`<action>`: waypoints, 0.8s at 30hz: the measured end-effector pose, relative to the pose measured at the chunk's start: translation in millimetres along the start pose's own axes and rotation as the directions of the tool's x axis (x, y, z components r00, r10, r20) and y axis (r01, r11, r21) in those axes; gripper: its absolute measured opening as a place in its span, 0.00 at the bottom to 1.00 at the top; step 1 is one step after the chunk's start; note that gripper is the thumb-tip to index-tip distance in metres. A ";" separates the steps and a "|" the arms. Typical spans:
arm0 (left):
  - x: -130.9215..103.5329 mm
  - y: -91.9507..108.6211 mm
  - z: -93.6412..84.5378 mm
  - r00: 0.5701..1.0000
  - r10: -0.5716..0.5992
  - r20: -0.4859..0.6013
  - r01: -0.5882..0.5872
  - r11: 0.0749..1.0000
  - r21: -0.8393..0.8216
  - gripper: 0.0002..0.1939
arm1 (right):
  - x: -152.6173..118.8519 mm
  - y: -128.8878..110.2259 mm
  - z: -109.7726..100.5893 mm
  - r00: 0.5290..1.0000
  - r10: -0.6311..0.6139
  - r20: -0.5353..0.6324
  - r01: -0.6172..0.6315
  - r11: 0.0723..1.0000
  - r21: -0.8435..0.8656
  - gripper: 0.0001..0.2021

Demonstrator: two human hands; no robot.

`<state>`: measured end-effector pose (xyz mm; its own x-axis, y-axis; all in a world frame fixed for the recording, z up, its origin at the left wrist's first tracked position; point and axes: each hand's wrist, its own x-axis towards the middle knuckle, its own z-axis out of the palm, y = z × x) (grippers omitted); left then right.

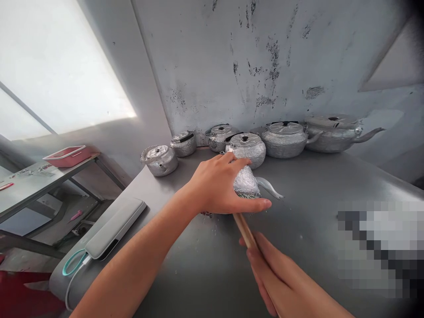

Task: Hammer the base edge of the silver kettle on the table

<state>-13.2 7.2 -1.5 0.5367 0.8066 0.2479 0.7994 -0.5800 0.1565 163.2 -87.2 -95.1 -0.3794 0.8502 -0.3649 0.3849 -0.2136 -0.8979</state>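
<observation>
Silver and dimpled, the curve-spouted metal kettle (245,181) sits under our left hand (215,183), fingers spread apart, likely for steadiness; nearer us than the kettle, our right hand (270,265) clamps a slim tan wooden stick (244,229), presumably for control.

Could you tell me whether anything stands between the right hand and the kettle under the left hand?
Yes: the left hand, chiefly its thumb, crosses between kettle and right hand, which grips a wooden stick pointing that way.

the left hand (217,183) covers a silver kettle (245,180); the right hand (261,265) grips a wooden handle (245,230).
</observation>
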 end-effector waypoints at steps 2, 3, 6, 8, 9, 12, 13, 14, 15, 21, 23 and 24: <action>0.3 0.0 -0.4 1.000 -0.002 0.003 0.002 1.000 -0.001 0.48 | -1.1 -2.2 -0.9 1.000 0.007 -0.002 -0.007 1.000 -0.004 0.16; 0.5 0.1 -0.6 1.000 -0.002 0.005 0.002 1.000 -0.003 0.49 | -1.5 -3.3 -1.2 1.000 0.008 -0.004 -0.008 1.000 -0.006 0.17; 0.9 0.5 -0.8 1.000 -0.001 0.011 0.001 1.000 -0.002 0.49 | -1.9 -5.8 -1.5 1.000 0.025 -0.002 -0.025 1.000 -0.012 0.18; 0.9 0.7 -0.7 1.000 -0.004 0.009 0.004 1.000 0.003 0.48 | -1.7 -6.9 -1.8 1.000 0.029 -0.002 -0.029 0.999 -0.014 0.18; 0.8 0.8 -0.6 1.000 -0.005 0.005 0.005 1.000 0.005 0.48 | -1.7 -7.3 -2.1 1.000 0.026 -0.004 -0.026 1.000 -0.013 0.18; 0.4 0.7 -0.6 1.000 0.001 0.002 -0.001 1.000 0.005 0.47 | -2.6 -9.0 -3.3 0.999 0.032 -0.005 -0.032 0.999 -0.004 0.19; 0.3 0.6 -0.6 1.000 0.002 0.004 -0.002 1.000 0.004 0.47 | -3.1 -9.8 -3.6 0.999 0.039 0.001 -0.039 0.999 0.000 0.19; 0.3 0.4 -0.6 1.000 0.000 0.005 0.000 1.000 0.003 0.47 | -3.8 -10.5 -3.9 0.999 0.048 0.011 -0.048 0.999 0.005 0.19; 0.3 0.3 -0.6 1.000 -0.001 0.005 0.001 1.000 0.003 0.47 | -4.4 -11.3 -4.0 0.998 0.054 0.021 -0.054 0.998 0.011 0.20; 0.5 0.3 0.0 1.000 0.002 -0.004 -0.002 1.000 -0.002 0.47 | -5.2 -13.6 -3.0 0.996 0.074 0.053 -0.077 0.996 0.053 0.21; 0.5 0.5 -0.2 1.000 -0.002 -0.003 0.002 1.000 -0.004 0.47 | -4.4 -13.2 -2.8 0.996 0.072 0.061 -0.076 0.995 0.066 0.22; 0.5 0.5 -0.4 1.000 -0.002 -0.002 0.002 1.000 -0.006 0.47 | -4.1 -13.0 -2.7 0.996 0.069 0.064 -0.074 0.995 0.073 0.22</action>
<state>-12.6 7.2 -0.9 0.5347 0.8074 0.2495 0.7988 -0.5792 0.1625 162.0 -86.6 -81.3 -0.4046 0.8011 -0.4410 0.3495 -0.3101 -0.8841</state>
